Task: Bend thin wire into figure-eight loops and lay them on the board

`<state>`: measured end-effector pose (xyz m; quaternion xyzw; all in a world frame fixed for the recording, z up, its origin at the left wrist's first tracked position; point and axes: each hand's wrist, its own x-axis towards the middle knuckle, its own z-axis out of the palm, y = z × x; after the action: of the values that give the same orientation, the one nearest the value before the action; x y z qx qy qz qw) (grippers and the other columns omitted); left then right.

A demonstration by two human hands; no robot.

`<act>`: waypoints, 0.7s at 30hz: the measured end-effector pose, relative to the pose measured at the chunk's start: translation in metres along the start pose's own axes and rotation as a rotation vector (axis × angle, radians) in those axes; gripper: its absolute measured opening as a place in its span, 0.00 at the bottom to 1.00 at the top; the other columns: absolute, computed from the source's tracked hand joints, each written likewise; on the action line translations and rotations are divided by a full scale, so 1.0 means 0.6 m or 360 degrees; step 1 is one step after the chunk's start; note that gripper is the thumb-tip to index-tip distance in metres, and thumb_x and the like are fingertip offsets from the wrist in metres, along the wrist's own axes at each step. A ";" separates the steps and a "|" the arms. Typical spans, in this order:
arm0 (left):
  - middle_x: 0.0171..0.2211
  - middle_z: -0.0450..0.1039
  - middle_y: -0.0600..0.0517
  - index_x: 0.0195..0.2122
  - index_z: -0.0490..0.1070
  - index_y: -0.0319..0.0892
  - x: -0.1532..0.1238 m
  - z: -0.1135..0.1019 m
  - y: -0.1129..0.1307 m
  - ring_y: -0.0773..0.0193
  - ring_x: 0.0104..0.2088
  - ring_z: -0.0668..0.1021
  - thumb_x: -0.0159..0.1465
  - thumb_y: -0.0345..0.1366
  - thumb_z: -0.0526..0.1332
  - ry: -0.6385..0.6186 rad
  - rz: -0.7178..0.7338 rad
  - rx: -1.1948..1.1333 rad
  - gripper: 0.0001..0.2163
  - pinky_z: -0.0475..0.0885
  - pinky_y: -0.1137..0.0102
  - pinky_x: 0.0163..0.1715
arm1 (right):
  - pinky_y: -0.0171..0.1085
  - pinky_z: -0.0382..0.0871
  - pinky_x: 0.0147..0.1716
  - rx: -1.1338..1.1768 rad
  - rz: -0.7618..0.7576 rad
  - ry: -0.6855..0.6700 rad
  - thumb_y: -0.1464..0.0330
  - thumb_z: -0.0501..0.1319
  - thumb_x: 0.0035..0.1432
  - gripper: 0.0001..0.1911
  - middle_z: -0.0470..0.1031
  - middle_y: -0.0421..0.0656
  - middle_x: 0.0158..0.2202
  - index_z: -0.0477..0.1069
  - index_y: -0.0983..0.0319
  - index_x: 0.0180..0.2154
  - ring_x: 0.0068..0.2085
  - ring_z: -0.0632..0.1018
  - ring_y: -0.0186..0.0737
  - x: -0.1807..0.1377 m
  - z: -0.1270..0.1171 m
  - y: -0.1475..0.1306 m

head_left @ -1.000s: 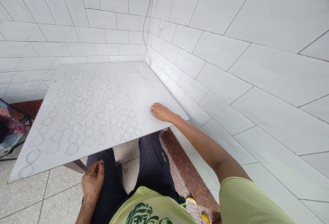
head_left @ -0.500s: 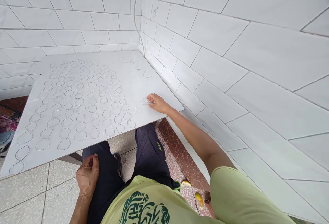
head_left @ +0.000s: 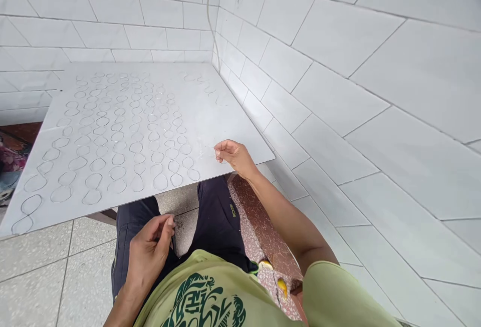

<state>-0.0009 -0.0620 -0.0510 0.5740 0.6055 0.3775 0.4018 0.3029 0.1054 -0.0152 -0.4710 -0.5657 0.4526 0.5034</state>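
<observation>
My right hand [head_left: 231, 156] is over the front right of the white board [head_left: 210, 116], thumb and fingers pinched on a thin wire [head_left: 208, 146]. The wire shows only as faint lines left of the fingertips, and its full shape cannot be made out. My left hand [head_left: 150, 247] hangs in front of the board's edge above my lap, thumb pressed to the forefinger. Whatever it may hold is too small to see. Rows of thin wire figure-eights [head_left: 93, 188] cover the left and middle of the board.
Several short curved wires [head_left: 210, 91] lie at the board's far right. White tiled walls [head_left: 338, 66] meet behind the board, with a pale cable [head_left: 209, 16] running down the corner. Below are a speckled tile floor [head_left: 37, 267] and a red-brown ledge [head_left: 259, 222].
My left hand has risen and moved right, toward my middle. My right hand has shifted slightly, its fingertips still pinched. The view has tilted a little.
</observation>
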 end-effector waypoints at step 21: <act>0.31 0.78 0.50 0.40 0.80 0.39 0.081 0.032 0.106 0.66 0.28 0.76 0.67 0.44 0.67 -0.0002 -0.0094 -0.0954 0.12 0.75 0.71 0.28 | 0.37 0.71 0.38 0.0233 0.0176 -0.0227 0.61 0.70 0.59 0.16 0.77 0.40 0.35 0.80 0.59 0.48 0.35 0.76 0.36 -0.120 0.144 -0.038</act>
<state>0.0409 -0.0099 -0.0025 0.4121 0.4833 0.5272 0.5645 0.2186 0.0273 -0.0103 -0.4301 -0.5387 0.5521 0.4691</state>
